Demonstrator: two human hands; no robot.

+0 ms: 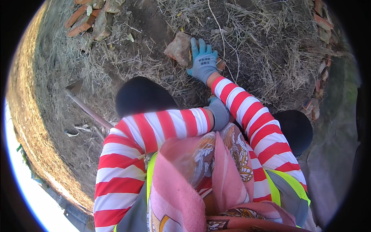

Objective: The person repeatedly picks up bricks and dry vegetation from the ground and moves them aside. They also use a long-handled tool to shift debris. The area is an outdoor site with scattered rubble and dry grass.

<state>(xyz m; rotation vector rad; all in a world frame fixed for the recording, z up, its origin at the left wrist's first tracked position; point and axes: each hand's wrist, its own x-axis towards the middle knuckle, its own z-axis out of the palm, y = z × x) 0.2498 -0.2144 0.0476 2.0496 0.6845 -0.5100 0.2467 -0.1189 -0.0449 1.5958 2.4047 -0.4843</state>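
My right hand (204, 59), in a blue-grey coated work glove that bears writing, reaches palm down at the upper middle. Its fingers are spread beside the right side of a rough brownish stone chunk (179, 49). A reddish brick fragment (221, 64) shows past the hand's right edge; the palm side is hidden. My left hand (219, 114), gloved alike, is crossed under my right forearm. Only its cuff and a bit of the glove show there, so its fingers and anything in them are out of sight.
Dry straw and dark soil (258, 37) cover the ground. Broken bricks (82, 26) lie at upper left; more rubble (323, 23) lines the right edge. A hoe (89, 111) lies left of my dark-clad knee (145, 95). A thin pale stem (220, 29) runs past my right hand.
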